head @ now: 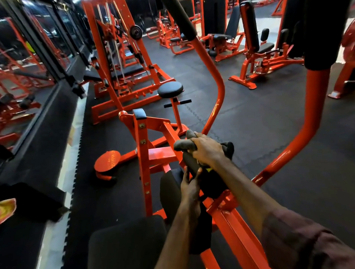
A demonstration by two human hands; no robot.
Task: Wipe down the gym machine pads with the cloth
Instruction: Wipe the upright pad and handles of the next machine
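Lower left of centre: square black seat pad [126,242], nothing touching it, well apart from the cloth.

A bit right, centre-bottom: left hand [189,186] reaching up from below, fingers and thumb pinching the near lower edge of the long black chest pad [190,164], steadying it by the look of things.

Pad's long axis running from lower right up toward upper left along the orange frame beam [232,223], so a wipe probably wants to travel along that line, not across.

Just right of centre: right hand [208,149] on top of the pad's far end, fingers curled round a bunched grey cloth [184,145], pressing it down. Cloth poking out past the knuckles toward the left and up.

Right hand clearly the nearer one to the unwiped length; rest of the pad lying below and toward the camera from those fingers. Guessing a pull back toward the body next. Can't tell how much is already clean.
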